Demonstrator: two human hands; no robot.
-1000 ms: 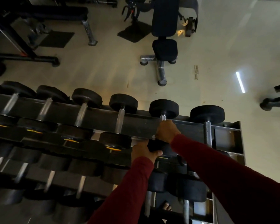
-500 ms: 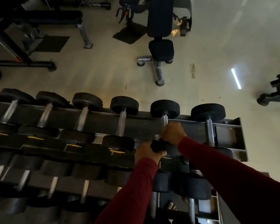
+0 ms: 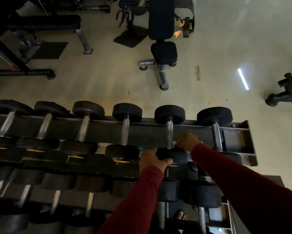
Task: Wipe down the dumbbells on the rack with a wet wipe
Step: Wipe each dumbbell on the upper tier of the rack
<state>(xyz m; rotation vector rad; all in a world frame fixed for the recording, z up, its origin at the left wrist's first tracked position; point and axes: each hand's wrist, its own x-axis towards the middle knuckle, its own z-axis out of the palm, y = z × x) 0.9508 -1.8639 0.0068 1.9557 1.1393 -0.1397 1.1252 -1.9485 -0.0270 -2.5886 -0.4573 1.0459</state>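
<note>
Benches [image 3: 162, 31] beyond crowded dumbbell rack [image 3: 150, 132].

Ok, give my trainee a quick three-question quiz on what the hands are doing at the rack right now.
1. True or false: the left hand grips the near head of a dumbbell on the top shelf.
2. What does the right hand hold against that dumbbell's handle?
A. a spray bottle
B. a white wipe
C. nothing
3. Counting from the rack's right end, this dumbbell is the ____.

Key: 1 true; 2 B; 3 second.
</note>
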